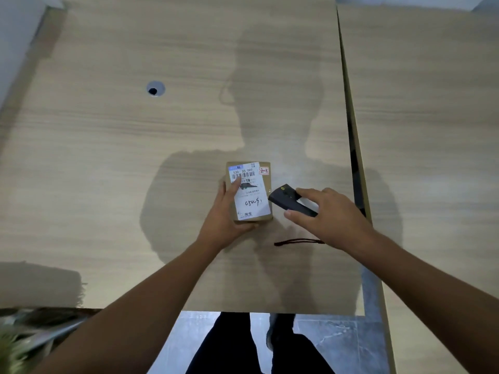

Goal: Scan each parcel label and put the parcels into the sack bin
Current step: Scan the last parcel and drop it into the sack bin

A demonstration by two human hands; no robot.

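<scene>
A small brown cardboard parcel (266, 184) with a white shipping label (249, 197) facing up is held just over the wooden table (108, 157). My left hand (225, 211) grips its left side and near edge, thumb lying across the label's barcode. To the right, my right hand (329, 211) holds a black handheld scanner (286, 198) between thumb and fingers, its head pointing toward the parcel's right edge. A dark red wrist cord (297, 241) trails from the scanner below my right hand.
A round cable hole (155, 88) sits in the tabletop at the far left. A second wooden table (432, 130) adjoins on the right across a narrow gap. A blurred sack bin edge (32, 333) shows at the lower left. My legs stand at the table's near edge.
</scene>
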